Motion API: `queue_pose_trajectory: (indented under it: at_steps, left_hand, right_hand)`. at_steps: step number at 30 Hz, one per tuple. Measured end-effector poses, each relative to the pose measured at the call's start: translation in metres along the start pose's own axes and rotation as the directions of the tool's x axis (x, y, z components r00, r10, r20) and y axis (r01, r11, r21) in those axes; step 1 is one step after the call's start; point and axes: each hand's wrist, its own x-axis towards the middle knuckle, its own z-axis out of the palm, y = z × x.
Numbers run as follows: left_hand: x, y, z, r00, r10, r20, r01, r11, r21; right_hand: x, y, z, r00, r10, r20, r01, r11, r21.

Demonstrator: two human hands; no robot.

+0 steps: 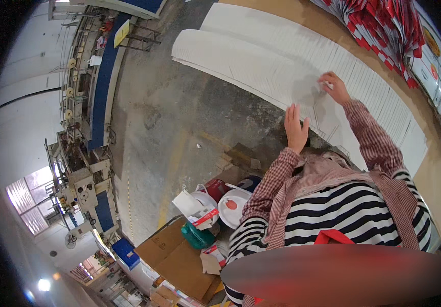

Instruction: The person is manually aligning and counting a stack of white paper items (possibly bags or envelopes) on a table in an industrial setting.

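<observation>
A long row of overlapping white paper sheets (261, 64) is fanned out across the table. At its near edge is my left hand (296, 130), its fingers stretched out flat and pointing away from me, with nothing in it. My right hand (337, 89) is over the sheets, farther out and to the right. The fingers of that hand are bent toward the thumb, and a small pale spot shows between them; I cannot make out what it is. Both forearms wear checked sleeves.
Red and white folded packages (384, 30) are heaped on the brown tabletop (281, 15) at the far right. Beside me on the left are a cardboard box (179, 256), a green plastic jug (198, 235) and a white-lidded bucket (233, 207). A long machine (103, 92) stands across the concrete floor.
</observation>
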Motion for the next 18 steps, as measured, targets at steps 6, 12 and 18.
queue_pose_trajectory:
  at_steps: [6,12,18]
  left_hand:
    - [0.033,-0.018,-0.003,0.994,0.044,0.096,-0.091,0.820,0.565]
    - [0.028,-0.022,-0.003,0.995,0.052,0.084,-0.091,0.818,0.567]
    - [0.032,-0.017,-0.001,0.993,0.025,0.117,-0.091,0.793,0.603]
  right_hand:
    - [0.084,0.001,0.029,0.960,-0.266,0.089,0.279,0.936,-0.213]
    - [0.103,-0.006,0.030,0.921,-0.232,0.313,0.297,0.939,-0.176]
    - [0.103,0.019,0.024,0.963,-0.092,0.254,0.103,0.994,-0.029]
